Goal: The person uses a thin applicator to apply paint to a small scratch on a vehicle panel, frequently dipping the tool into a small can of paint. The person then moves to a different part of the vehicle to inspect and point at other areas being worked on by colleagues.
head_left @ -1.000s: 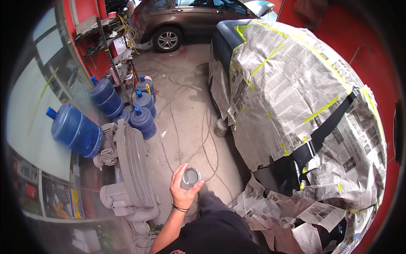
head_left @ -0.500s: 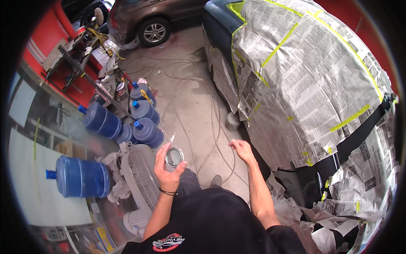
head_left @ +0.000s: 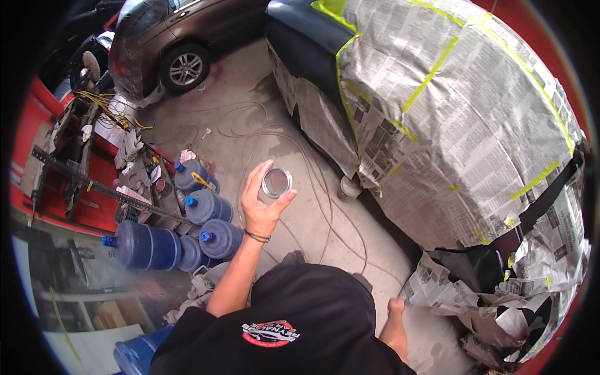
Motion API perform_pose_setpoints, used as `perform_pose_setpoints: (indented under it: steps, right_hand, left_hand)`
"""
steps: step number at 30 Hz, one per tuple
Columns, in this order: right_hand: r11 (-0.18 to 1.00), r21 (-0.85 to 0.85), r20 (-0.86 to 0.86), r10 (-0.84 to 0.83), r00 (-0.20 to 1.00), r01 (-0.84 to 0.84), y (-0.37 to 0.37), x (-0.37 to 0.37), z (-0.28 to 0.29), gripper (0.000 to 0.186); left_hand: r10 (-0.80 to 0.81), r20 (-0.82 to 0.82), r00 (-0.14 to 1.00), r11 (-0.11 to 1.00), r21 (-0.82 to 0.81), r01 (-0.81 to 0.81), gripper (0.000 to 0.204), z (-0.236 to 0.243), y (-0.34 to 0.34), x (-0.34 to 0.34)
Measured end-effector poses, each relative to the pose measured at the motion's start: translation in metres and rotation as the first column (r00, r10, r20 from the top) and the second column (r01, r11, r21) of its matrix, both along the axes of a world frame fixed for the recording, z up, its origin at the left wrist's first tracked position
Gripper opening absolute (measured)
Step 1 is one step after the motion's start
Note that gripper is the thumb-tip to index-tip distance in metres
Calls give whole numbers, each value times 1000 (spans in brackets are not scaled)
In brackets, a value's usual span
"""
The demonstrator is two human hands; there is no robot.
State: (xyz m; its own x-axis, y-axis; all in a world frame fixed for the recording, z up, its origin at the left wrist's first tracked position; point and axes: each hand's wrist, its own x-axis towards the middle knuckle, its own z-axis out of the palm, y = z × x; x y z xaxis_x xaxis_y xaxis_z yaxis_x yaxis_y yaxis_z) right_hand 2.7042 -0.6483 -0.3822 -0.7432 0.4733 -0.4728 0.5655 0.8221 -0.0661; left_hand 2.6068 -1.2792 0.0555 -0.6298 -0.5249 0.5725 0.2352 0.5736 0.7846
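Note:
My left hand (head_left: 262, 203) grips a small round metal can (head_left: 275, 183), with the thumb on its right side and the fingers along its left. The can's round, shiny-rimmed end faces up; I cannot make out whether a lid closes it. A dark band circles my left wrist. My right hand (head_left: 395, 307) hangs low beside my body, seen end-on with its fingers hidden. Beyond it stands a car panel covered in newspaper (head_left: 450, 137) and yellow tape. Near that car's lower edge, another can (head_left: 349, 189) stands on the floor.
Large blue water jugs (head_left: 150, 245) cluster on the left, beside a cluttered rack (head_left: 94, 181). Loose hoses (head_left: 312, 169) curl over the concrete floor. A brown car (head_left: 187, 37) is parked at the back. Crumpled newspaper (head_left: 494, 319) lies at the lower right.
My left hand has reached farther forward with the can. My right hand has dropped back and down to my side. The view has turned and shifted forward along the covered car.

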Motion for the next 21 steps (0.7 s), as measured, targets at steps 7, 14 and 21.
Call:
perform_pose_setpoints:
  steps: [7,14,21]
  right_hand:
    - [966,-258,461,121,879,2,-41,244,94,29]
    - [815,-479,352,-162,922,326,-163,231,146,28]
    - [744,-573,283,-214,935,343,-209,183,161,27]
  left_hand:
    - [-49,64,997,995,87,43,72,-16,-86,-2]
    - [-110,190,976,988,131,86,76,-53,-112,18]
    - [-201,210,957,971,171,167,77,-60,-126,25]
